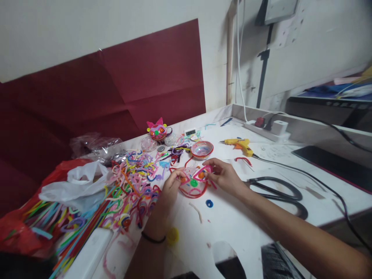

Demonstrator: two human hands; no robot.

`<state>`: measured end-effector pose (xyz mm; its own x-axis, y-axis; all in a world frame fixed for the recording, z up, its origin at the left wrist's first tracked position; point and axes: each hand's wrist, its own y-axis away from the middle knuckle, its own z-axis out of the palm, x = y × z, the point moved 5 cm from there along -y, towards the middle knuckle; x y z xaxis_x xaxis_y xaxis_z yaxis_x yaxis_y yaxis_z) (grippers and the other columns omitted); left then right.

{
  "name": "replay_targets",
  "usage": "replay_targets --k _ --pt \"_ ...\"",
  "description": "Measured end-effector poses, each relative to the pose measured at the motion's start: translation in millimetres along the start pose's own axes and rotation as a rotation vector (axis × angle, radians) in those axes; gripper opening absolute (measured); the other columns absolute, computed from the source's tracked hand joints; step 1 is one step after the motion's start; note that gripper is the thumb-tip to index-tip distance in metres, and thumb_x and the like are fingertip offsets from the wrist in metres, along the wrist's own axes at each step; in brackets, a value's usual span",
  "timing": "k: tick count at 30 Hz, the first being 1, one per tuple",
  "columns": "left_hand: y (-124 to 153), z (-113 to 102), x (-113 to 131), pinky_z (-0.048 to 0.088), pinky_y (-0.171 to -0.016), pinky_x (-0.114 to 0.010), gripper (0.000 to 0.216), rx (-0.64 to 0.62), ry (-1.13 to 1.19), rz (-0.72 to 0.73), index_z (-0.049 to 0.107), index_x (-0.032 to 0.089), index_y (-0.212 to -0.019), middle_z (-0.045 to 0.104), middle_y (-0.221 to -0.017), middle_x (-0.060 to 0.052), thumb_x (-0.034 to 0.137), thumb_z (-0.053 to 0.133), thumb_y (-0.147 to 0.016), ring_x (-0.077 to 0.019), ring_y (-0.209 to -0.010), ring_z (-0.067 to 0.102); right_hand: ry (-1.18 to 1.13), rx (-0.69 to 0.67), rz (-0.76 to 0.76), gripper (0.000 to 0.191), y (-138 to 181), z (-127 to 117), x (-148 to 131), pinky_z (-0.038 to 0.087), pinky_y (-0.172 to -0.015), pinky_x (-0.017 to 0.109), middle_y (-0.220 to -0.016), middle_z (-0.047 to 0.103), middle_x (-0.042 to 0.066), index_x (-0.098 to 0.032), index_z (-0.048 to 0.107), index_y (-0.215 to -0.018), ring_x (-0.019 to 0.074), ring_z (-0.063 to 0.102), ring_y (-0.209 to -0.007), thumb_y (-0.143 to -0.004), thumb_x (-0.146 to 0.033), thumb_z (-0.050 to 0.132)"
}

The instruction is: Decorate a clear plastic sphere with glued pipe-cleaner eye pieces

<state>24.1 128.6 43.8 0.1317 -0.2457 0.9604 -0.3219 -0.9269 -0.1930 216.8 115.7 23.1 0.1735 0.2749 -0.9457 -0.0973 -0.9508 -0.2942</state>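
Both hands hold a small clear half-shell craft piece [194, 183] trimmed with red and pink pipe cleaner, with orange and green dots on it. My left hand [170, 190] pinches its left edge. My right hand [222, 175] grips its right side near a pink loop. The piece rests low over the white table [232, 221]. A blue dot [209, 203] lies just in front of it.
A heap of coloured pipe cleaners [128, 186] spills from plastic bags [72, 182] at left. Behind sit a finished pink-eared figure [157, 131], a red-rimmed bowl piece [202, 149], a yellow glue gun [240, 144], black scissors [279, 190], a power strip [270, 130] and cables.
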Motion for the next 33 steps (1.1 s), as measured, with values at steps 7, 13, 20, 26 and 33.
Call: replay_targets --k 7,13,20,26,33 --pt "-5.5 3.2 -15.0 0.046 -0.080 -0.029 0.011 0.101 0.031 0.000 0.057 0.021 -0.080 0.065 -0.108 -0.006 0.031 0.060 -0.076 -0.0203 -0.092 0.060 0.000 -0.002 -0.002 0.036 -0.5 -0.3 3.9 0.044 -0.056 0.027 -0.078 0.061 0.003 -0.016 0.060 -0.099 0.0152 0.055 -0.063 -0.069 -0.037 0.063" --pt "-9.9 5.6 -26.0 0.045 -0.080 -0.029 0.019 0.178 0.047 0.006 0.054 0.020 -0.078 0.062 -0.120 -0.010 0.028 0.067 -0.068 -0.0198 -0.096 0.060 0.001 -0.011 -0.037 0.033 -2.5 0.3 1.9 0.045 -0.059 0.027 -0.082 0.062 0.003 -0.017 0.062 -0.096 0.0161 0.056 -0.070 -0.068 -0.033 0.065" --pt "-11.8 5.6 -28.4 0.047 -0.076 -0.028 0.021 0.232 0.074 0.005 0.054 0.020 -0.075 0.064 -0.117 -0.010 0.027 0.068 -0.062 -0.0196 -0.093 0.061 -0.015 -0.063 -0.026 0.028 -17.4 -2.2 5.5 0.048 -0.066 0.029 -0.081 0.064 0.003 -0.016 0.063 -0.091 0.0163 0.056 -0.071 -0.065 -0.028 0.066" --pt "-12.3 5.9 -34.2 0.047 -0.077 -0.027 0.021 0.245 0.107 0.002 0.055 0.020 -0.076 0.062 -0.121 -0.010 0.028 0.069 -0.064 -0.0193 -0.094 0.062 -0.032 -0.141 0.021 0.025 -24.6 -1.7 1.7 0.045 -0.062 0.026 -0.073 0.061 -0.001 -0.015 0.064 -0.087 0.0134 0.053 -0.065 -0.063 -0.020 0.065" --pt "-12.4 6.1 -36.5 0.046 -0.076 -0.026 0.022 0.256 0.140 0.007 0.053 0.020 -0.076 0.062 -0.116 -0.008 0.028 0.070 -0.064 -0.0183 -0.093 0.060 -0.067 -0.213 0.106 0.023 -26.3 -0.2 -5.9 0.041 -0.056 0.022 -0.066 0.059 -0.003 -0.015 0.067 -0.084 0.0106 0.050 -0.059 -0.062 -0.016 0.065"
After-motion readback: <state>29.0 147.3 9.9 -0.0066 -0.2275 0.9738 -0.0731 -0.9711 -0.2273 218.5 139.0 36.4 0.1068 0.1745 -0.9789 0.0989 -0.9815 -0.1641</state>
